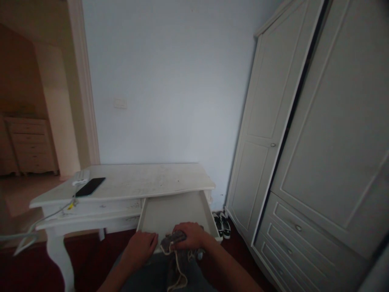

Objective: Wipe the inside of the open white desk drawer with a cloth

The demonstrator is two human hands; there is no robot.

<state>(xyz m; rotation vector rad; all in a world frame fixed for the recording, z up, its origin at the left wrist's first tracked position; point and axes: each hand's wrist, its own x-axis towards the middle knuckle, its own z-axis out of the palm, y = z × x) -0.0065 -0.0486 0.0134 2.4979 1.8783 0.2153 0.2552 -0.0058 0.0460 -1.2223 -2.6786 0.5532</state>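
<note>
Head view: left grip (145, 245) clasps the open drawer (176, 211); right grip (192, 235) clutches grey cloth (165, 244).

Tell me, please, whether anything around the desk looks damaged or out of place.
No damage shows on the open drawer, but the white desk bears greyish smudges on its top, looking worn or dirty, and a white cable dangles untidily off its left end.

Lower centre: right hand (192, 235) grips grey cloth (166, 244) at pulled-out drawer (176, 211); left hand (144, 244) at its front edge. Phone (90, 187) on white table (158, 178), left.
</note>
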